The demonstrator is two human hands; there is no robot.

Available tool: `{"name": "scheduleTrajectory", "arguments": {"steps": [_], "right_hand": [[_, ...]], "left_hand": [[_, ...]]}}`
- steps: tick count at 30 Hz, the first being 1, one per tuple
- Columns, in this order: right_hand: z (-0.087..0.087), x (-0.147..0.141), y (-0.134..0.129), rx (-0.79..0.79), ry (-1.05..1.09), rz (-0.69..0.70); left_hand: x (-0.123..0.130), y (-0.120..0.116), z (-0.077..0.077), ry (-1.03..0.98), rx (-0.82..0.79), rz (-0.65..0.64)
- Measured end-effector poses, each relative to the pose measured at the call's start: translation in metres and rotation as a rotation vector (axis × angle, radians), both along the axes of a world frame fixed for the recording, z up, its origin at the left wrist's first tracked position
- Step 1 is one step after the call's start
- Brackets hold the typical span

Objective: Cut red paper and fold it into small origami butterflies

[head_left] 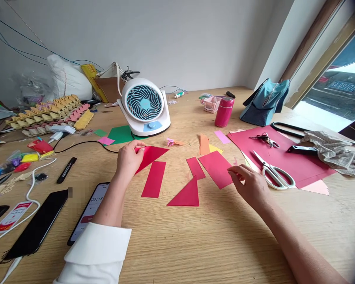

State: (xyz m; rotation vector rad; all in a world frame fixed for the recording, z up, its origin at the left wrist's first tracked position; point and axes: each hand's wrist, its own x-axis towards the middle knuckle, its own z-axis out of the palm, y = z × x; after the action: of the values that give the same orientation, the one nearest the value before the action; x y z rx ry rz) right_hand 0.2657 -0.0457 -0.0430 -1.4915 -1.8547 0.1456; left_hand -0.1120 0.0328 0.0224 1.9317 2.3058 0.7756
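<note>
My left hand is closed on a folded red paper triangle, its thumb and fingers pinching the left end. Over on the right, my right hand has its thumb and fingertips closed at the right corner of a red paper rectangle; the fingers partly hide that corner. Between the hands lie a red paper strip, a smaller red strip and another red paper triangle, whose tip meets the small strip. White-handled scissors rest just beyond my right hand, blades apart.
Behind the papers stands a white fan. A pink bottle and blue bag stand back right. Large red sheets lie right. At left are a phone showing a timer, a black marker and cables.
</note>
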Motion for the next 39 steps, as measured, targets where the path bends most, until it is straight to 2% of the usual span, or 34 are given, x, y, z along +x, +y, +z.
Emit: {"name": "scheduleTrajectory", "arguments": {"steps": [3,5,8,10,12,15,19,22,24,28,34,39], "right_hand": [[0.007,-0.009,-0.006,-0.063,0.17,0.085],[0.012,-0.017,-0.011,-0.143,0.314,0.186],[0.018,-0.031,-0.02,-0.255,0.46,0.331],[0.018,-0.041,-0.026,-0.341,0.57,0.417],[0.017,-0.051,-0.031,-0.444,0.689,0.494],[0.013,-0.064,-0.036,-0.547,0.855,0.569],[0.014,-0.068,-0.036,-0.492,0.916,0.523],[0.019,-0.062,-0.032,-0.378,0.91,0.51],[0.021,-0.056,-0.029,-0.362,0.902,0.513],[0.019,-0.046,-0.023,-0.353,0.863,0.452],[0.022,-0.039,-0.02,-0.45,1.007,0.477],[0.022,-0.034,-0.014,-0.442,1.153,0.33]], "left_hand": [[0.033,-0.007,-0.001,-0.386,0.159,-0.273],[0.057,-0.015,-0.003,-0.551,0.142,-0.395],[0.09,-0.034,-0.006,-0.697,0.076,-0.502],[0.108,-0.048,-0.007,-0.689,0.064,-0.516],[0.123,-0.063,-0.007,-0.507,0.122,-0.517],[0.137,-0.081,-0.006,-0.301,0.214,-0.614],[0.142,-0.088,-0.005,-0.345,0.137,-0.687],[0.139,-0.086,-0.004,-0.436,0.056,-0.687],[0.137,-0.084,-0.003,-0.459,0.044,-0.663],[0.133,-0.082,0.004,-0.535,0.036,-0.591],[0.125,-0.074,0.012,-0.896,-0.093,-0.568],[0.116,-0.062,0.011,-0.974,0.002,-0.476]]}}
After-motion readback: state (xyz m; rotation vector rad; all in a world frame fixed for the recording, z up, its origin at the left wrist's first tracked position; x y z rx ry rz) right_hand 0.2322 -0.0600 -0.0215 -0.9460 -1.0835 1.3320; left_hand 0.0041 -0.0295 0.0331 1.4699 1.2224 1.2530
